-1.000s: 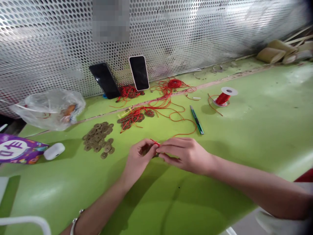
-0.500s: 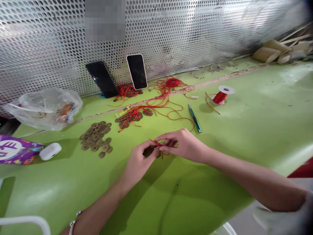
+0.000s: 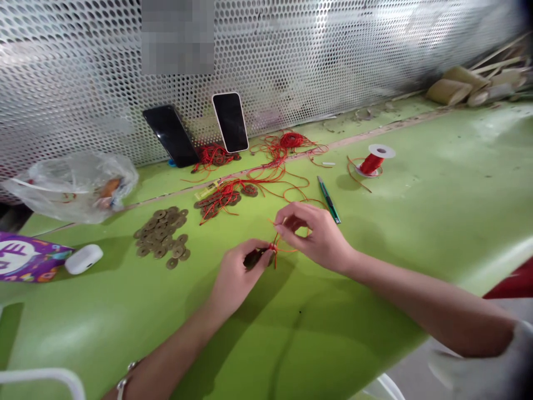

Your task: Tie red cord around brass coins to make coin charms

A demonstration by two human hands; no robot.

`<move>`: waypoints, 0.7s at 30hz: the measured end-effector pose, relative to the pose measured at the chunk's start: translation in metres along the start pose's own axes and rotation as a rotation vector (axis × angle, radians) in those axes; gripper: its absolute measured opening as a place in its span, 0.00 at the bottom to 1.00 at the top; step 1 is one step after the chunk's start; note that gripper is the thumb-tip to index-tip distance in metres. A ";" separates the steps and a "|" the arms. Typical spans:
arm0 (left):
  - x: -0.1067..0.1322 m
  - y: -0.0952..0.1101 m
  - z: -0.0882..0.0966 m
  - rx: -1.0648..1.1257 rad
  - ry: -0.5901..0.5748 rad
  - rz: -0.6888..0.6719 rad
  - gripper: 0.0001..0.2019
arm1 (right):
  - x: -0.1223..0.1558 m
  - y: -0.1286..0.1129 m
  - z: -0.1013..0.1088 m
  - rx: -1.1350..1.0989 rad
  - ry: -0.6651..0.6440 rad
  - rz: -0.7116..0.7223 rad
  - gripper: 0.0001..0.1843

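My left hand (image 3: 239, 272) is closed on dark brass coins (image 3: 252, 259), mostly hidden by the fingers, with red cord at their right end. Thumb and fingertips of my right hand (image 3: 314, 233) pinch a strand of the red cord (image 3: 276, 242), up and to the right of the coins. A loop of that cord hangs under the right hand. To the left lies a heap of loose brass coins with holes (image 3: 161, 236). Coins strung with red cord (image 3: 219, 203) lie beyond my hands, and a green utility knife (image 3: 328, 200) is beyond the right hand.
A spool of red cord (image 3: 372, 162) stands at the right. Two phones (image 3: 171, 136) lean on the perforated metal screen (image 3: 287, 50), near a red cord tangle (image 3: 291, 140). At the left are a plastic bag (image 3: 70, 186), a white earbud case (image 3: 84, 259) and a purple packet (image 3: 31, 258).
My right hand has moved up and away from the left, drawing a cord strand with it. The left hand stays on the coins. The view has shifted slightly.
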State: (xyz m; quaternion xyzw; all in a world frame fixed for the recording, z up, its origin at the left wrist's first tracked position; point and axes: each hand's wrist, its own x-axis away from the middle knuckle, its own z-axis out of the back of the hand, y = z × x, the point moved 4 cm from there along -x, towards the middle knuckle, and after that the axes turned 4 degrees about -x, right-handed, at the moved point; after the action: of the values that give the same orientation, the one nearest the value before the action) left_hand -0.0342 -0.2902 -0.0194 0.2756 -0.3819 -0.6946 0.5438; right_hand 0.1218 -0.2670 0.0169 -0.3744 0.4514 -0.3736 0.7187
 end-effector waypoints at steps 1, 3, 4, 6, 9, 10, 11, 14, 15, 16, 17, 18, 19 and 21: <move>0.000 0.000 0.000 -0.004 0.001 0.003 0.09 | -0.001 0.001 0.002 -0.079 0.021 -0.027 0.01; 0.000 0.000 0.001 -0.020 0.001 0.002 0.10 | -0.002 0.003 0.005 -0.247 0.041 -0.064 0.04; 0.000 0.001 0.001 -0.027 -0.002 0.000 0.10 | -0.002 0.004 0.006 -0.320 0.044 -0.068 0.05; 0.001 0.001 0.001 -0.037 -0.011 -0.006 0.09 | -0.001 0.004 0.006 -0.416 0.047 -0.059 0.06; 0.001 0.002 0.000 -0.061 -0.019 -0.021 0.08 | 0.001 0.001 0.004 -0.446 0.012 -0.039 0.06; 0.001 0.003 0.000 -0.074 -0.024 -0.027 0.07 | 0.002 0.000 0.003 -0.447 0.000 -0.034 0.07; 0.001 0.005 -0.001 -0.089 -0.032 -0.033 0.07 | 0.002 -0.001 0.002 -0.448 -0.007 -0.033 0.07; 0.002 0.009 -0.003 -0.122 -0.058 -0.055 0.06 | 0.001 0.001 0.002 -0.439 0.000 -0.064 0.09; 0.003 0.011 -0.004 -0.119 -0.062 -0.061 0.06 | 0.000 0.002 0.002 -0.429 0.006 -0.078 0.10; 0.003 0.012 -0.004 -0.107 -0.061 -0.064 0.05 | -0.001 0.004 0.002 -0.418 0.011 -0.089 0.10; 0.003 0.013 -0.004 -0.090 -0.058 -0.064 0.05 | -0.002 0.005 0.001 -0.406 0.012 -0.099 0.11; 0.003 0.013 -0.004 -0.070 -0.054 -0.060 0.04 | -0.003 0.007 0.000 -0.396 0.009 -0.106 0.11; 0.003 0.012 -0.004 -0.047 -0.048 -0.054 0.04 | -0.003 0.009 -0.001 -0.387 0.006 -0.114 0.11; 0.002 0.008 -0.003 0.012 -0.034 -0.032 0.04 | -0.004 0.013 -0.001 -0.361 0.021 -0.126 0.12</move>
State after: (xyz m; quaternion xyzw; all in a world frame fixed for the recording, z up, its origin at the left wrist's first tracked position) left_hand -0.0283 -0.2941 -0.0138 0.2734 -0.3908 -0.7055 0.5242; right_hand 0.1219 -0.2582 0.0068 -0.5208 0.4942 -0.3346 0.6103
